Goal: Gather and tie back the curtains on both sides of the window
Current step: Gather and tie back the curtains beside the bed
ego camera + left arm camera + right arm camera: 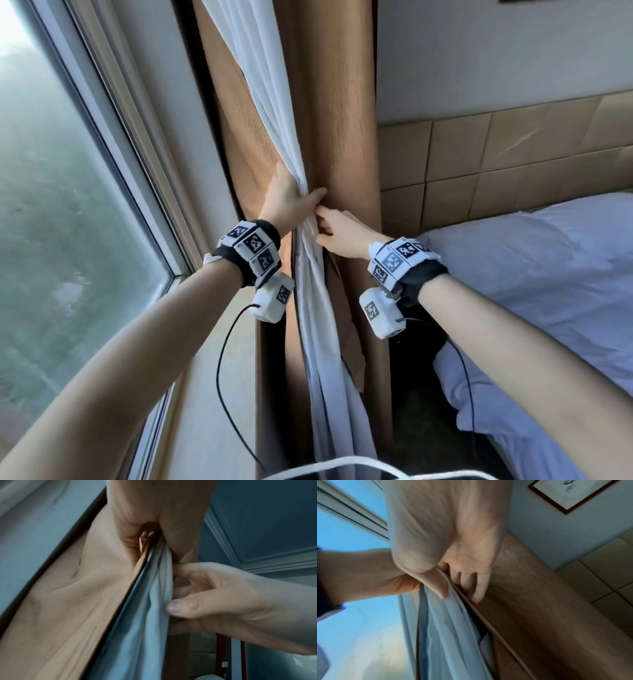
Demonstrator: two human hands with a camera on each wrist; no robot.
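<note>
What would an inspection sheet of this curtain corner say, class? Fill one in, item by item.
Surface: nothing seen.
Job's things: white curtain bunched against brown curtain; no tie seen.
Clutter: nothing seen.
Grips: left hand grips the bunch; right hand pinches the white folds below.
Cables: black cable hangs from left wrist; another from right.
Surroundings: window left, bed right.

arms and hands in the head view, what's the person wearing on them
Both forearms are bare, with no sleeves or gloves. Each wrist carries a black band ringed with white square tiles printed with black-and-white fiducial markers. A rounded white camera pod, also bearing a marker, hangs under each wrist, and a thin black cable trails from each. The left hand and right hand are bare.
</note>
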